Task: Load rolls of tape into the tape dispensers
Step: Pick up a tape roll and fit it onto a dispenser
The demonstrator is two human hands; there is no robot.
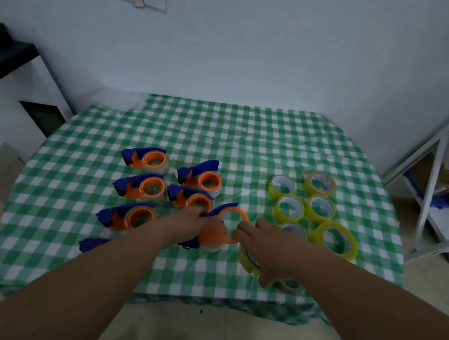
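My left hand grips an orange and blue tape dispenser near the table's middle; its orange ring stands open above the body. My right hand holds a yellow tape roll under the palm, and its fingertips touch the dispenser's ring. Several orange and blue dispensers holding clear tape lie in rows at the left. Several loose yellow tape rolls sit in a cluster at the right.
A green and white checked cloth covers the table. Another roll lies under my right wrist near the front edge. A blue dispenser part shows beside my left forearm. A metal shelf stands at the right, a black desk at the left.
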